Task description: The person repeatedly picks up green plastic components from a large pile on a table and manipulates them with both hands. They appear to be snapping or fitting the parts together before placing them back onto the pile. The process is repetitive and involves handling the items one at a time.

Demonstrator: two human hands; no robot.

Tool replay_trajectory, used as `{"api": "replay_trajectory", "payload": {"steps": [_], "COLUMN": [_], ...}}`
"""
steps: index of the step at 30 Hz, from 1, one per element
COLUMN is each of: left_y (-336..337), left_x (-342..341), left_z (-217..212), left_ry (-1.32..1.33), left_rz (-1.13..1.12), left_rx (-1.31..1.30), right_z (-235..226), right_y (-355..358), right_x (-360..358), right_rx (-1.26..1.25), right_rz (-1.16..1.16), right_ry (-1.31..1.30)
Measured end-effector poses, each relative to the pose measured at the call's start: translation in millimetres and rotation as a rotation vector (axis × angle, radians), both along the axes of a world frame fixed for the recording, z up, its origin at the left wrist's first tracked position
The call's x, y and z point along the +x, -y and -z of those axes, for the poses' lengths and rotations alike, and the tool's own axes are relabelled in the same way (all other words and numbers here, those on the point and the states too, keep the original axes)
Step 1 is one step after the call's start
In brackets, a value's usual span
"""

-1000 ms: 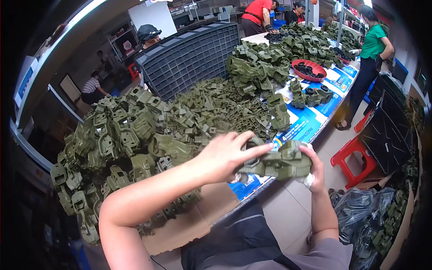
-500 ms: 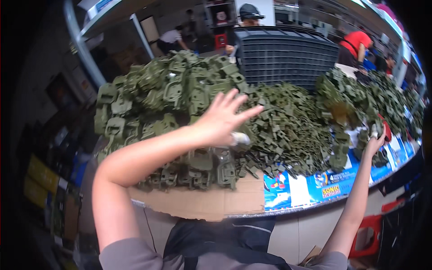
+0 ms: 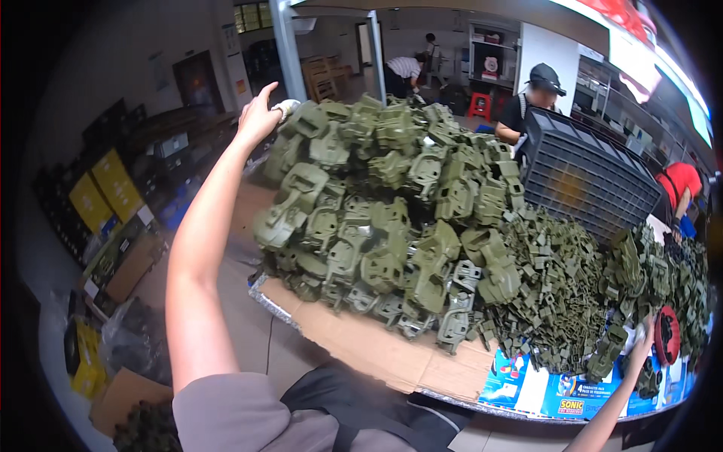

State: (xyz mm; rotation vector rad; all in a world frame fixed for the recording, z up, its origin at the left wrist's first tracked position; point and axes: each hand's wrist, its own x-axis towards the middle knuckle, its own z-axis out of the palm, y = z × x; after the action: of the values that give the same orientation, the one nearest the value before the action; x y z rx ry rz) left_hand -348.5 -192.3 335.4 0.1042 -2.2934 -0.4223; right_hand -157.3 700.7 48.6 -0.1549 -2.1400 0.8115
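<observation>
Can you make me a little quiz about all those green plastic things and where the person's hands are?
1. True or false: the left hand reaches up to the far top of the tall heap of big green parts.
2. What lies under the front edge of the heap? A. a red cloth B. a brown cardboard sheet C. a metal tray
3. Fill in: the right hand is low at the table's right end, beside a ___ round dish.

Key:
1. True.
2. B.
3. Red; the hand lies among the small green pieces. Whether it holds one cannot be told.
</observation>
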Motion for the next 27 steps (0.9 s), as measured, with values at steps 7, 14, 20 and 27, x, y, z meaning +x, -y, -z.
{"api": "replay_trajectory", "payload": {"steps": [7, 14, 20, 27], "left_y": [44.4, -13.1, -119.4, -137.2], "left_x": [-17.8, 48.0, 171.1, 213.8], "left_z": [80.4, 44.5, 74.7, 141.2], "left_ry": [0.326, -0.487, -0.073, -0.169], "left_rz": [0.482, 0.195, 1.042, 1.216], "left_rx": [0.582, -0.393, -0.809, -0.462], "right_z": [3.1, -79.9, -186.4, -91.5], "right_y": [259.9, 396.7, 550.3, 547.6], "right_x": [117.3, 124.8, 96.4, 118.7], "right_rx": [-0.624, -0.046, 0.732, 0.012], "right_rz": [-0.088, -0.145, -0.426, -0.585], "right_ry": [0.165, 0.14, -0.033, 0.396]}}
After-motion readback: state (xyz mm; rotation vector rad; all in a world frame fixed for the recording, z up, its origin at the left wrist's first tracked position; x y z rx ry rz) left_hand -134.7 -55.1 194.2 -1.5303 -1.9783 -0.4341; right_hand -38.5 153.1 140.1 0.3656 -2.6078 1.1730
